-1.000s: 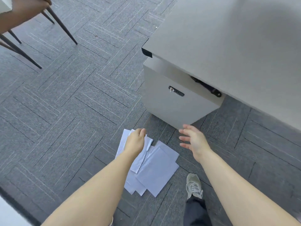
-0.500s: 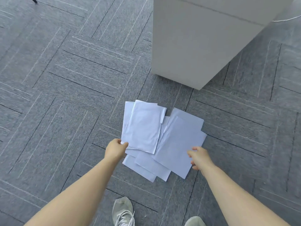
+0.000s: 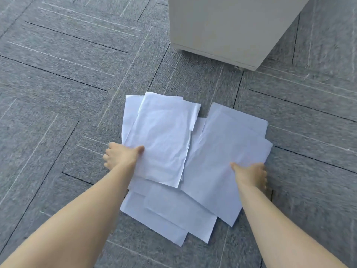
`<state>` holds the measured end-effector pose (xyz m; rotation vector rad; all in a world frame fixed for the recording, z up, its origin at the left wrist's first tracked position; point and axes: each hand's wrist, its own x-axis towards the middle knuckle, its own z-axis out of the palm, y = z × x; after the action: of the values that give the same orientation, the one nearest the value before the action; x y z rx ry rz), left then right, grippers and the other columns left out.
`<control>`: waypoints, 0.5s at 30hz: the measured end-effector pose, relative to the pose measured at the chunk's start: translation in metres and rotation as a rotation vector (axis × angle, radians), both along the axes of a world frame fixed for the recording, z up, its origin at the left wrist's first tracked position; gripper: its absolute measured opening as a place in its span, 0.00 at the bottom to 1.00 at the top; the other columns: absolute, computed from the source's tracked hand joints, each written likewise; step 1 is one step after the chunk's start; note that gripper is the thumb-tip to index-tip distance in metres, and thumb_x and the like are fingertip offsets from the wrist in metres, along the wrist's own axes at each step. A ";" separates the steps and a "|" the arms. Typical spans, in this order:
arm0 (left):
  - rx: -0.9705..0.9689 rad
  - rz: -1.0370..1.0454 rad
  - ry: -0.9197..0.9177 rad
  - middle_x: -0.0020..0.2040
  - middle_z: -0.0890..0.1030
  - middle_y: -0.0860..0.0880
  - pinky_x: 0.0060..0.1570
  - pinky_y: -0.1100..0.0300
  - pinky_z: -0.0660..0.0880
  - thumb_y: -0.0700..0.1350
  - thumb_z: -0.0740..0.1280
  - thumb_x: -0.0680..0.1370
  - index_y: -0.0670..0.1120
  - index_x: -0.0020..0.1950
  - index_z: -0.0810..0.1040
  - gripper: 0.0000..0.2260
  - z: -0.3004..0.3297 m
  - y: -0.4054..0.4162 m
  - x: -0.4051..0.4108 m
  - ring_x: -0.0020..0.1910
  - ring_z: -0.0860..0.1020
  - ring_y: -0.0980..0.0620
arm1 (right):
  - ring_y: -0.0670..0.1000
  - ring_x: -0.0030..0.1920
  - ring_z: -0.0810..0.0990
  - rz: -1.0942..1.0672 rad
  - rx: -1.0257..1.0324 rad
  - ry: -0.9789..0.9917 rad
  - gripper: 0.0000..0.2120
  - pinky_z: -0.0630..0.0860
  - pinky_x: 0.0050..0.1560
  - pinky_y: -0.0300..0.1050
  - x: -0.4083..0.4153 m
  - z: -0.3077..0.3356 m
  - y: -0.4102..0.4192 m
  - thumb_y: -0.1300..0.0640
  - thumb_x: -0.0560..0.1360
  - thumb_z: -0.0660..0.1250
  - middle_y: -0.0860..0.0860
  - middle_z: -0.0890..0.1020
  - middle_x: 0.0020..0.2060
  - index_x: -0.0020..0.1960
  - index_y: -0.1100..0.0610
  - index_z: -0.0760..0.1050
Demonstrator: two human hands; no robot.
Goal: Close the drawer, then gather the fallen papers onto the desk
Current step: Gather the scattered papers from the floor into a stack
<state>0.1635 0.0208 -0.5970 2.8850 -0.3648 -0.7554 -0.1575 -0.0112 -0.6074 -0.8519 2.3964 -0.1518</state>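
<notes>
While the papers (image 3: 195,161) lie in a loose overlapping pile on the grey carpet (image 3: 58,93), just in front of the pale cabinet (image 3: 228,26), your left hand (image 3: 121,157) pinches the left edge of the top sheet, thumb on top. Your right hand (image 3: 251,175) grips the right edge of the pile the same way, well apart from the left.

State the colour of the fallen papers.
White, plain and unprinted on the sides showing; the papers show best in the head view.
</notes>
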 end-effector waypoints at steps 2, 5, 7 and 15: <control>0.016 -0.084 0.046 0.62 0.78 0.39 0.65 0.45 0.68 0.56 0.73 0.64 0.42 0.60 0.76 0.29 -0.001 0.000 0.006 0.65 0.72 0.37 | 0.66 0.64 0.71 0.056 -0.016 0.021 0.36 0.69 0.61 0.61 0.005 0.002 0.002 0.45 0.64 0.76 0.64 0.72 0.65 0.65 0.61 0.68; -0.149 -0.147 0.183 0.51 0.83 0.41 0.55 0.49 0.75 0.47 0.71 0.66 0.44 0.47 0.80 0.13 0.000 0.005 0.016 0.51 0.80 0.40 | 0.65 0.64 0.67 0.070 0.003 0.090 0.43 0.69 0.58 0.62 0.001 0.009 0.013 0.41 0.63 0.76 0.64 0.67 0.65 0.71 0.55 0.62; -0.372 -0.097 0.372 0.47 0.84 0.42 0.48 0.50 0.80 0.44 0.73 0.66 0.45 0.42 0.78 0.07 0.007 0.010 0.024 0.44 0.82 0.44 | 0.66 0.64 0.66 -0.009 0.023 0.101 0.45 0.71 0.55 0.63 -0.007 0.012 0.017 0.42 0.63 0.76 0.65 0.66 0.66 0.72 0.54 0.59; -0.265 -0.378 0.739 0.36 0.85 0.46 0.35 0.58 0.80 0.37 0.75 0.67 0.44 0.40 0.80 0.07 0.026 0.019 -0.005 0.35 0.84 0.48 | 0.62 0.51 0.78 0.182 -0.098 -0.101 0.17 0.77 0.49 0.56 0.018 0.006 0.015 0.57 0.69 0.71 0.57 0.80 0.52 0.56 0.57 0.73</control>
<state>0.1582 0.0401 -0.5714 2.1101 -0.8260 -1.6008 -0.1398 0.0033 -0.6018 -1.0767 2.2196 -0.2362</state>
